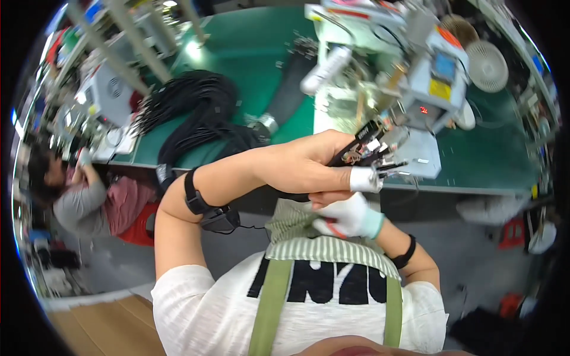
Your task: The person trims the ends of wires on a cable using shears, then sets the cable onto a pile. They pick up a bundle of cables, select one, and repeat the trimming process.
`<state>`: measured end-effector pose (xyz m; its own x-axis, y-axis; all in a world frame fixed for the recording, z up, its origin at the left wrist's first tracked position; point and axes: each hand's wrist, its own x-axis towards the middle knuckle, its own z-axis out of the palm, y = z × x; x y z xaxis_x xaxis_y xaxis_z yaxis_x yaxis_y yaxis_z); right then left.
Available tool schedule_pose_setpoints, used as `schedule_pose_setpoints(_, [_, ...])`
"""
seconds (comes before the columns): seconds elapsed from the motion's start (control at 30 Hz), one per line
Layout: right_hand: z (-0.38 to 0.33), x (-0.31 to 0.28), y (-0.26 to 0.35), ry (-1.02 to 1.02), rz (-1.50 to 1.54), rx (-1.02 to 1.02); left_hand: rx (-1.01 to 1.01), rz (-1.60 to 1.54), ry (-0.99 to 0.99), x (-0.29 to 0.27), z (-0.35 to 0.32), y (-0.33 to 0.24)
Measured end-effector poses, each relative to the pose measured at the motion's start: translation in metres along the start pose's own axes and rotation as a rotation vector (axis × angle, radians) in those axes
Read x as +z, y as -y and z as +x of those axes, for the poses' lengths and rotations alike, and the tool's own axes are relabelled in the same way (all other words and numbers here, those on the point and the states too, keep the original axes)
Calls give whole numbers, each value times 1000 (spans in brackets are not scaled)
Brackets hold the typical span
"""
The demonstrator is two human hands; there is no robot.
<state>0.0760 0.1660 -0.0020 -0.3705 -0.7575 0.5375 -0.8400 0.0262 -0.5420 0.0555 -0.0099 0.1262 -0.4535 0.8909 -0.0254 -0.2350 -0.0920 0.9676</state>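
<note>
left hand (309, 166) pinching black cables (341, 159) over the green table (255, 53)'s near edge, gloved right hand (351, 216) below that edge, grip unclear, brown cardboard box (113, 326) farther below, contents hidden

Head-worn fisheye, facing down and forward; left hand (300, 169) close, green bench (252, 38) beyond.

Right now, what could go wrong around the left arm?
The splayed black bundle in the left hand reaches toward the machine and might snag on it. In this view the left forearm overlaps the cable pile, so a sweep could perhaps drag cables.
</note>
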Motion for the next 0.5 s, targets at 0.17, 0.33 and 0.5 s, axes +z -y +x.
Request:
schedule_pose_setpoints(0.17, [-100,-73,35,-650,-29,856,-303,71,236,4,53,9])
schedule_pose_setpoints(0.33, [-84,-138,87,-1290,54,867,-529,186,408,-3,102,39])
schedule_pose_setpoints(0.5, [-76,-132,97,-1276,-281,635,-607,290,430,4,117,52])
